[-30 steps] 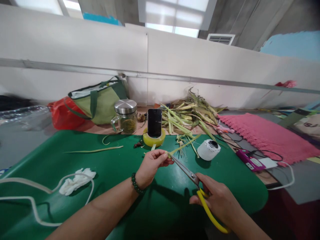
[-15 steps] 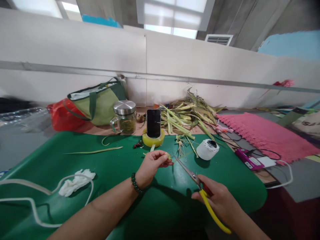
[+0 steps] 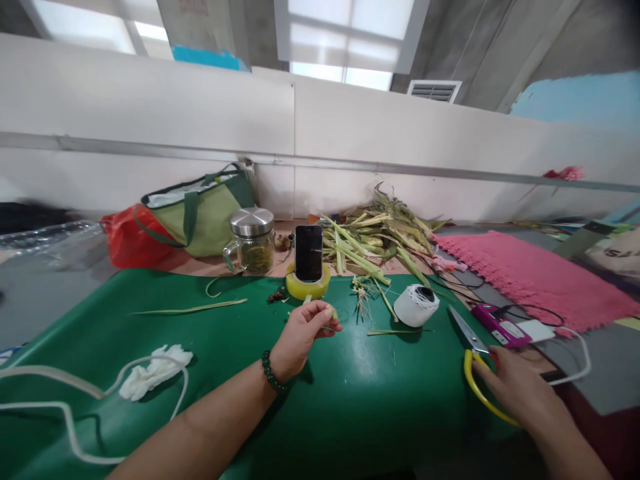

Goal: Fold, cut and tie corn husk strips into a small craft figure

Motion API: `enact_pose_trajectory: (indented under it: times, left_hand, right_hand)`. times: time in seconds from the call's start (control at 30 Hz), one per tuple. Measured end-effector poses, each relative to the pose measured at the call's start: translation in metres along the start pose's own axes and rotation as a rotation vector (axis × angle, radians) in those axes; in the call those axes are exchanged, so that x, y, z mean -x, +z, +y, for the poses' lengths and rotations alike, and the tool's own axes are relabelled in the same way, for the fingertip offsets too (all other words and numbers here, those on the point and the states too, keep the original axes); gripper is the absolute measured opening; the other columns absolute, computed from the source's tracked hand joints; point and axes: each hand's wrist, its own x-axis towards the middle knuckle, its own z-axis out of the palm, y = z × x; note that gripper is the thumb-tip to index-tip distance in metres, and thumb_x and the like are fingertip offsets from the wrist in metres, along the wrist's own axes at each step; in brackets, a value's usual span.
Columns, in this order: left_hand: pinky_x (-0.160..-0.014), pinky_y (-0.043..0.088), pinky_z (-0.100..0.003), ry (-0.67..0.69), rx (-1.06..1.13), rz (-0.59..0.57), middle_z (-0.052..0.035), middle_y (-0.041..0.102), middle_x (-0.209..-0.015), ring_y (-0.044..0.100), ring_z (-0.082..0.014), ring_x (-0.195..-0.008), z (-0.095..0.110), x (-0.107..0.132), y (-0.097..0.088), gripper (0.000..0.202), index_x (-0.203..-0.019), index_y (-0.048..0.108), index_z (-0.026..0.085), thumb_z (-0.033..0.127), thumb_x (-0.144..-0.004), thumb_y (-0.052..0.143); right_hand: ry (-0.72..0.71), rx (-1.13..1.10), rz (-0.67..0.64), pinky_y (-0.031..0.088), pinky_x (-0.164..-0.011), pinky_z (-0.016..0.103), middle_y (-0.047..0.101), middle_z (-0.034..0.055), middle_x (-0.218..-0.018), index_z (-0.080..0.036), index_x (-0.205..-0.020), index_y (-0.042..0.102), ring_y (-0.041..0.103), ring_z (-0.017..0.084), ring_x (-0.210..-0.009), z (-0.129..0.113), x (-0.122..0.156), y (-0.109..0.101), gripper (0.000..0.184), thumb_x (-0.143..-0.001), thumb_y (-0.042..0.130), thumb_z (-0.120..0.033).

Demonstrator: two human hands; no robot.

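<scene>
Leaf piece: we have the small green leaf piece (image 3: 335,313) at the left fingertips, above the middle of the green mat (image 3: 330,413); most of it is hidden, so we can't tell its shape.
Left hand: our left hand (image 3: 307,330) has thumb and fingers pinched together on that piece.
Right hand: our right hand (image 3: 525,387) is off at the right edge of the mat, fingers curled round the handles of the scissors (image 3: 471,335).
Scissors: blades look together, pointing away from us, well apart from the leaf piece — nothing between them that we can see.
Thin strip: one thin strip (image 3: 395,332) lies loose just in front of the white roll (image 3: 415,305); we read it as an offcut.
Long strip: another, the long strip (image 3: 193,308), lies flat on the left of the mat, a curled bit (image 3: 213,287) near it.
Cutting done: looks to us like the trim on the held piece is finished, judging by how short it is and how far off the blades are.
Shaping left: no finished item in sight, so we'd guess the held piece needs more work — how much, we can't tell.
Stock left: plenty, in our view; the stalk pile (image 3: 400,233) sits behind the mat, right of the phone (image 3: 309,252).
</scene>
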Motion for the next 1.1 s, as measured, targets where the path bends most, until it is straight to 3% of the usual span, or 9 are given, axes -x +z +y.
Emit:
enact_pose_trajectory:
  times: [0.07, 0.13, 0.3, 0.37, 0.47, 0.57, 0.67, 0.87, 1.1]
  left_hand:
    - [-0.063, 0.046, -0.023, 0.001, -0.007, 0.005, 0.0006, 0.061, -0.062, 0.062, -0.0121, -0.061, 0.000, 0.000, 0.000, 0.037, -0.066, 0.059, 0.014, 0.045, -0.056, 0.077]
    - [-0.062, 0.046, -0.023, 0.004, -0.011, 0.012, 0.0006, 0.061, -0.062, 0.063, -0.0123, -0.061, -0.001, 0.000, 0.000, 0.037, -0.065, 0.059, 0.014, 0.045, -0.056, 0.077]
    - [-0.062, 0.046, -0.023, 0.021, -0.010, 0.031, 0.0003, 0.062, -0.063, 0.064, -0.0135, -0.063, -0.001, 0.001, 0.000, 0.037, -0.066, 0.060, 0.014, 0.044, -0.056, 0.078]
    - [-0.063, 0.046, -0.024, 0.021, -0.014, 0.033, 0.0002, 0.063, -0.063, 0.064, -0.0138, -0.063, -0.002, 0.001, 0.001, 0.037, -0.067, 0.060, 0.014, 0.044, -0.055, 0.079]
    - [-0.064, 0.047, -0.025, 0.018, -0.032, 0.025, -0.0005, 0.064, -0.063, 0.065, -0.0147, -0.064, -0.005, 0.001, 0.002, 0.035, -0.067, 0.061, 0.014, 0.043, -0.057, 0.078]
    - [-0.066, 0.047, -0.026, 0.012, -0.051, 0.008, -0.0020, 0.066, -0.065, 0.065, -0.0150, -0.065, -0.008, 0.001, 0.002, 0.032, -0.069, 0.062, 0.014, 0.041, -0.060, 0.077]
    - [-0.068, 0.048, -0.026, 0.038, -0.052, -0.016, -0.0024, 0.066, -0.067, 0.063, -0.0148, -0.068, -0.010, 0.002, 0.003, 0.030, -0.068, 0.063, 0.014, 0.040, -0.062, 0.076]
    - [-0.065, 0.047, -0.023, 0.031, -0.040, 0.057, -0.0007, 0.062, -0.069, 0.058, -0.0126, -0.070, -0.009, 0.003, 0.002, 0.032, -0.067, 0.064, 0.014, 0.039, -0.055, 0.080]
    - [-0.064, 0.047, -0.023, -0.002, -0.003, 0.052, -0.0009, 0.061, -0.068, 0.057, -0.0119, -0.068, -0.009, 0.000, 0.002, 0.031, -0.066, 0.065, 0.014, 0.038, -0.054, 0.081]
  right_hand:
    - [0.084, 0.073, -0.146, 0.046, -0.055, 0.037, 0.070, 0.0186, -0.077, -0.012, -0.100, 0.065, 0.067, 0.032, -0.068, -0.005, 0.000, 0.008, 0.044, -0.080, 0.043, -0.045]
    - [0.048, 0.127, -0.210, 0.047, -0.062, 0.040, 0.071, 0.0164, -0.080, -0.013, -0.109, 0.062, 0.067, 0.033, -0.074, -0.009, -0.002, 0.007, 0.048, -0.083, 0.040, -0.046]
    - [-0.022, 0.169, -0.141, 0.047, -0.061, 0.040, 0.069, 0.0134, -0.070, -0.016, -0.086, 0.067, 0.066, 0.033, -0.070, -0.035, -0.006, -0.024, 0.035, -0.080, 0.046, -0.043]
    - [-0.081, -0.079, 0.030, 0.048, -0.056, 0.034, 0.069, 0.0100, -0.076, -0.019, -0.083, 0.065, 0.065, 0.026, -0.065, -0.065, -0.001, -0.040, 0.033, -0.082, 0.046, -0.047]
    - [-0.332, -0.478, 0.159, 0.050, -0.057, 0.028, 0.067, 0.0058, -0.075, -0.022, -0.080, 0.061, 0.063, 0.018, -0.065, -0.129, 0.008, -0.053, 0.027, -0.087, 0.047, -0.044]
    - [-0.577, -0.683, 0.235, 0.051, -0.062, 0.027, 0.066, 0.0050, -0.075, -0.020, -0.086, 0.059, 0.062, 0.017, -0.069, -0.193, 0.014, -0.050, 0.016, -0.085, 0.056, -0.036]
    - [-0.649, -0.791, 0.242, 0.051, -0.066, 0.028, 0.066, 0.0050, -0.078, -0.019, -0.092, 0.058, 0.062, 0.017, -0.074, -0.232, 0.011, -0.039, 0.013, -0.083, 0.059, -0.028]
    - [-0.587, -0.907, 0.272, 0.050, -0.061, 0.024, 0.065, 0.0027, -0.073, -0.019, -0.082, 0.060, 0.061, 0.013, -0.066, -0.244, 0.001, -0.024, 0.004, -0.083, 0.056, -0.018]
    - [-0.594, -0.928, 0.231, 0.051, -0.062, 0.023, 0.066, 0.0019, -0.072, -0.019, -0.083, 0.061, 0.062, 0.012, -0.064, -0.243, 0.002, -0.026, 0.005, -0.084, 0.056, -0.019]
